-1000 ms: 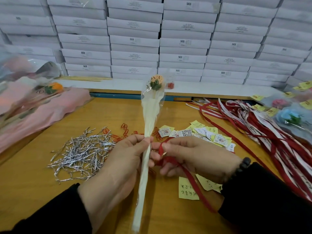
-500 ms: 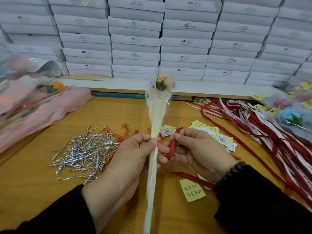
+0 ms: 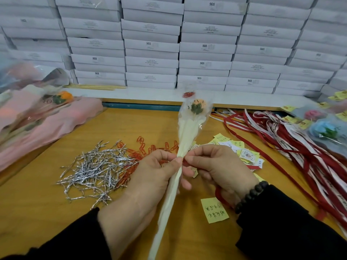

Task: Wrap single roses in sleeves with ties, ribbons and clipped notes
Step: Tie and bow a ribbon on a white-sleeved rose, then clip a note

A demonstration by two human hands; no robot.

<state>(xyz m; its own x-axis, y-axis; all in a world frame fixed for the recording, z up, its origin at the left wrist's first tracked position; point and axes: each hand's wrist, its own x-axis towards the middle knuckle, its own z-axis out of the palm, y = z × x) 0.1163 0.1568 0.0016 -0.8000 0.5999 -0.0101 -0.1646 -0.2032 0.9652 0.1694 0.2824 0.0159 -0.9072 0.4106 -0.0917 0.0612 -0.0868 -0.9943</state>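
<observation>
Ribbon (image 3: 185, 162) now drawn tight, both hands' (image 3: 150, 177) grip at sleeve (image 3: 187, 132) neck.

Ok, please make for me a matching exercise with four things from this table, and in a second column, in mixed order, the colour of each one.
Things:
1. pile of twist ties
2. paper clips
3. note lying near the right wrist
4. finished rose at the far right

Colours:
A. yellow
B. blue
C. silver
D. orange-red

Pairs: 1-C, 2-D, 3-A, 4-B
</observation>
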